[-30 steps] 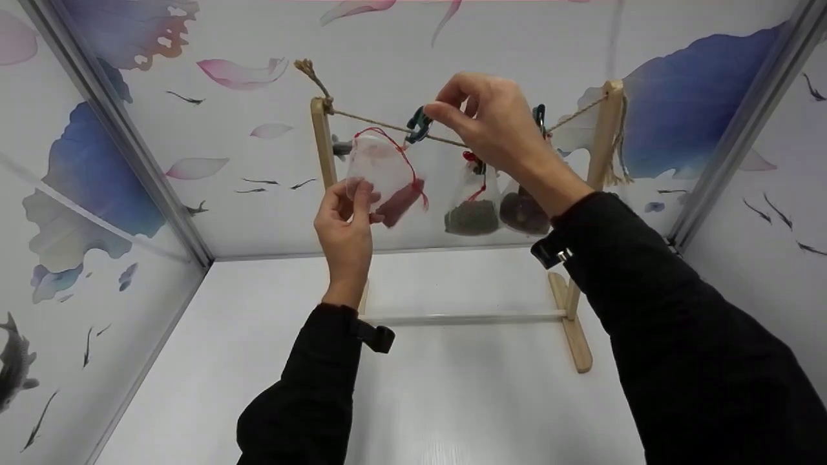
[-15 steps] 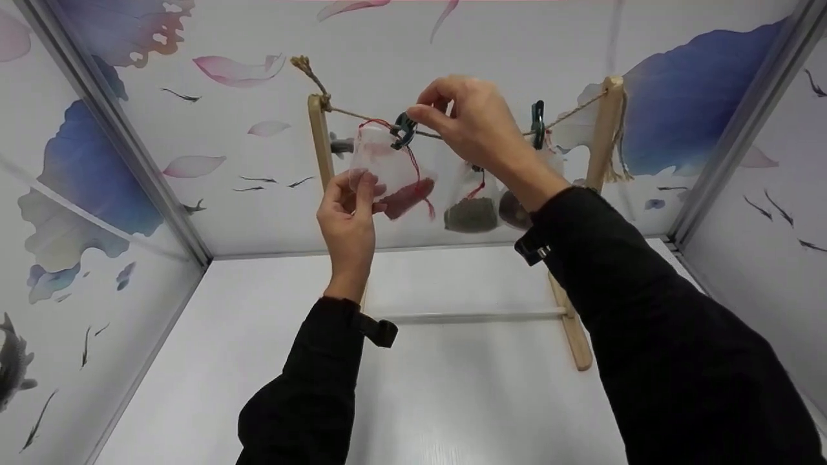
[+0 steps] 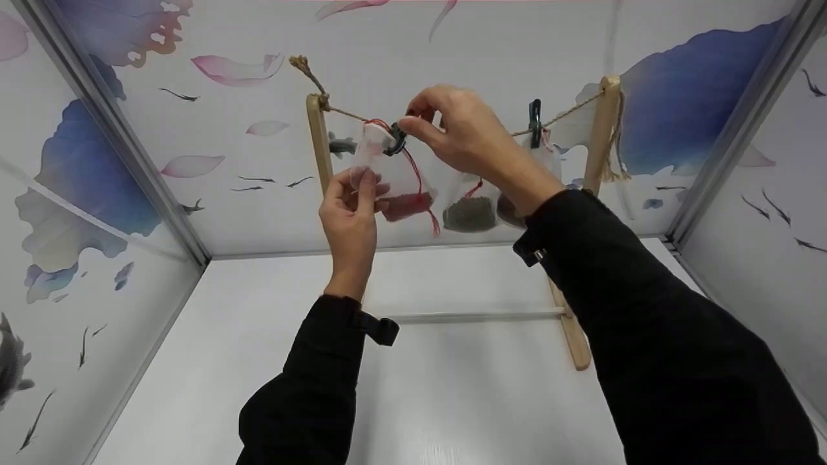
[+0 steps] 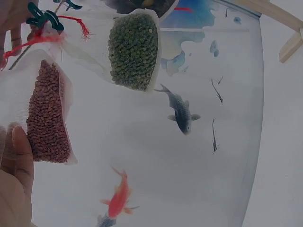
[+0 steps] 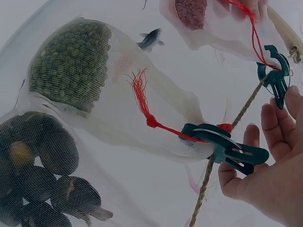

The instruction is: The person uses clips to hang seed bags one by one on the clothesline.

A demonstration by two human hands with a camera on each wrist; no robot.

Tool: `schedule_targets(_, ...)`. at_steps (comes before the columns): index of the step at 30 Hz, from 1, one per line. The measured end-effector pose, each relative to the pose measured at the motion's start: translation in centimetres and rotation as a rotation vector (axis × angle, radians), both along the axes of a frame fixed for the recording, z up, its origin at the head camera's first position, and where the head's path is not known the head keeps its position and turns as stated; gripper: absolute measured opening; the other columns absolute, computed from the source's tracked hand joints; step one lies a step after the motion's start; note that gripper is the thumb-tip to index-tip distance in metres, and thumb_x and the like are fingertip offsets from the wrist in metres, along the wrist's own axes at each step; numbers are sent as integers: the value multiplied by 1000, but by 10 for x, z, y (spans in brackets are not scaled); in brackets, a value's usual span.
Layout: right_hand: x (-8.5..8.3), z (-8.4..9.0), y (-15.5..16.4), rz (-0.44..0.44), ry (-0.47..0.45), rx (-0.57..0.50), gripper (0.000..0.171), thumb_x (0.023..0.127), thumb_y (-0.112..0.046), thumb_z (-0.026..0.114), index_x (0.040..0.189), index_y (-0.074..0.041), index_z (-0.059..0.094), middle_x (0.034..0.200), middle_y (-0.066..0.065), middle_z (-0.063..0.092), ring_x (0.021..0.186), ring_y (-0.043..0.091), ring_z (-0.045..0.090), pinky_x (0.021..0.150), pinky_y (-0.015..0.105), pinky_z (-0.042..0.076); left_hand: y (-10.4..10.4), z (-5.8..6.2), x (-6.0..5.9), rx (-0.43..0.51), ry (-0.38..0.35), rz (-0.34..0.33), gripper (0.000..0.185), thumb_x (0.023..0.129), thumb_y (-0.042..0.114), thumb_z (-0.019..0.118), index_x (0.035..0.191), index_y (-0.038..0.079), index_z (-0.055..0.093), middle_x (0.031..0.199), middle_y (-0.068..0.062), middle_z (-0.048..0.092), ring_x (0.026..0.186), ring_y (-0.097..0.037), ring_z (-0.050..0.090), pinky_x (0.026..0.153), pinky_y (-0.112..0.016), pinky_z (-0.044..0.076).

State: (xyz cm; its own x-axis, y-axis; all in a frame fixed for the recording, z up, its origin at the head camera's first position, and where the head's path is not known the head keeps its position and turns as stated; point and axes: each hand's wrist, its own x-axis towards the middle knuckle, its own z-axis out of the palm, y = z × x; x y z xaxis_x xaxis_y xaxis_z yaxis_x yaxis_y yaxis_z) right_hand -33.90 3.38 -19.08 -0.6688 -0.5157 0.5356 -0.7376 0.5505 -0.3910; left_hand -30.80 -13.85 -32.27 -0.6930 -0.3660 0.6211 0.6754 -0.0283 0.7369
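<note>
Presently both hands are raised at a twine line (image 3: 352, 115) strung between two wooden posts of a small rack (image 3: 318, 139) standing on the white floor of the booth, toward its far wall.

Left hand (image 3: 351, 216): thumb and fingers pinch the lower left side of a white mesh bag of red beans (image 3: 404, 190). In the left wrist view the thumb lies flat against the mesh beside the red grains (image 4: 47, 118). The bag hangs at the left end of the line, near the left post, its red drawstring (image 3: 413, 169) trailing down its right side.

Right hand (image 3: 462, 132): fingers curled, tips closed on a dark green clip (image 3: 395, 139) at the neck of the red-bean bag, right on the twine. The right wrist view shows that clip (image 5: 275, 75) at the fingertips.

Just right of the red-bean bag hangs a second mesh bag of green beans (image 3: 470, 210), fastened by its own green clip (image 5: 222, 147). Further right, partly behind the right forearm, a third bag with large dark pieces (image 5: 42, 175) hangs under another green clip (image 3: 535, 123) near the right post (image 3: 599, 129).

Booth walls carry printed fish and petals
</note>
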Motion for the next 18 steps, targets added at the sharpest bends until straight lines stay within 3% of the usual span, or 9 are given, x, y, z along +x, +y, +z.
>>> schedule_targets(6, 0, -1, 1, -5, 10, 66, 47, 105, -40, 55, 129, -1, 62, 110, 14, 63, 92, 28, 54, 80, 37, 43, 0, -2, 0, 6, -12, -9, 21, 101, 18, 64, 114, 2, 62, 107, -15, 68, 95, -29, 69, 77, -38, 58)
schedule_targets(18, 4, -19, 14, -25, 129, 115, 52, 101, -49, 60, 130, -7, 65, 121, 10, 65, 114, 30, 53, 98, 48, 40, -7, -17, 2, 9, -92, -39, 31, 101, 18, 65, 127, 3, 61, 109, -14, 68, 102, -35, 67, 77, -35, 59)
